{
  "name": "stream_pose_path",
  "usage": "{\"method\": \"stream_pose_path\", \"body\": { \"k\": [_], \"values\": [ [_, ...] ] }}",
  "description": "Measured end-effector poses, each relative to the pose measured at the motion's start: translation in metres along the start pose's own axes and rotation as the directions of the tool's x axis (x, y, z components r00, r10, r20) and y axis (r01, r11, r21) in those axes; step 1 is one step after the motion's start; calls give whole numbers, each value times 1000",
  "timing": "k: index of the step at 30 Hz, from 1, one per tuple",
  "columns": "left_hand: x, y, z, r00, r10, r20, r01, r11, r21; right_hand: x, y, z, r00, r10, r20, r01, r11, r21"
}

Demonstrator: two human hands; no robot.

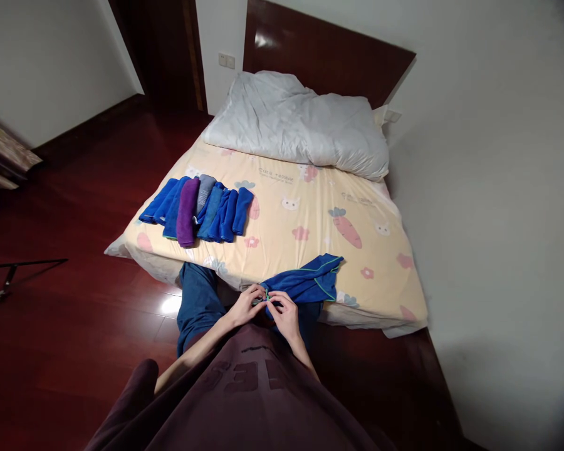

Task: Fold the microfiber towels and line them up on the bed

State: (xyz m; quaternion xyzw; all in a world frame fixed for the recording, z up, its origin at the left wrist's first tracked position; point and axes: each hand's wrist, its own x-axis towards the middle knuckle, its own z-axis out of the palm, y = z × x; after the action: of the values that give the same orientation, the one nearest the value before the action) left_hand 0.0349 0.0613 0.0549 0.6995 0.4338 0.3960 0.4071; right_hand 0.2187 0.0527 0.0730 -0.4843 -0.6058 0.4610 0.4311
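A blue towel with green edging (305,282) lies bunched at the near edge of the bed (310,232). My left hand (245,305) and my right hand (284,313) meet at its near corner, and both pinch the green-trimmed edge with closed fingers. Farther left on the bed lies a row of rolled towels (197,210): several blue ones, a purple one and a grey one, side by side.
A crumpled white duvet (296,122) covers the head of the bed against a dark wooden headboard (324,53). The sheet is pale yellow with carrot prints. Dark red wooden floor (75,263) lies to the left, a white wall to the right.
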Motion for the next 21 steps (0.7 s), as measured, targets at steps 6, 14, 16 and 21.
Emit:
{"method": "stream_pose_path", "body": {
  "k": [6,14,16,21],
  "values": [
    [3,-1,-1,998,-68,-15,66,993,-97,-2,4,0,1000,-20,1,20,1000,-17],
    [5,-6,0,969,-246,-13,224,900,-375,0,8,-4,995,-98,21,99,994,-51],
    [6,-6,1,958,-275,-78,226,896,-382,2,10,-6,996,-94,11,94,992,-81],
    [6,-7,-5,926,-260,-274,161,928,-335,6,16,-12,997,-67,-34,60,984,-166]
  ]
}}
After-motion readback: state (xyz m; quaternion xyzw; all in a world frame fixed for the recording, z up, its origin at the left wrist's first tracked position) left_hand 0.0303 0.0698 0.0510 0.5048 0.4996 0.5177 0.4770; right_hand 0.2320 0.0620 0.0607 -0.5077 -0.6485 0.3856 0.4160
